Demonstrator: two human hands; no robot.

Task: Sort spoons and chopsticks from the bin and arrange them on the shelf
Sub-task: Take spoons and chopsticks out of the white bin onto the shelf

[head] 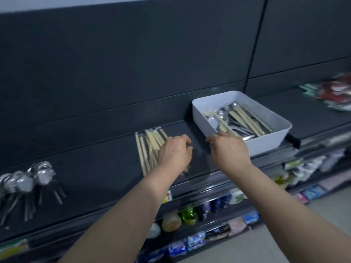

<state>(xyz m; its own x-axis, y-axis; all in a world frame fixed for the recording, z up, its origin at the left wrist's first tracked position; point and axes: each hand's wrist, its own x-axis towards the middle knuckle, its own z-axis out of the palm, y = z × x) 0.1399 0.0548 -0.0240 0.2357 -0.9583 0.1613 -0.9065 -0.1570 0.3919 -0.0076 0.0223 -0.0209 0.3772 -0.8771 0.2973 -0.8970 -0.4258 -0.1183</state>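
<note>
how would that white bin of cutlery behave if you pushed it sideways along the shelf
The white bin would probably slide rather than tip: it is low, wide and sits flat on the dark shelf. It likely feels fairly heavy for its size, since metal spoons and chopsticks fill it. Those loose pieces would probably shift and rattle.

The dark shelf [106, 162] carries spoons [28, 181] at left and chopsticks [148, 149] mid-shelf. A white bin [266, 147] sits at right.

bare shelf [95, 158] between spoons [28, 179] and chopsticks [150, 147], bin [266, 147] blocking right
</note>
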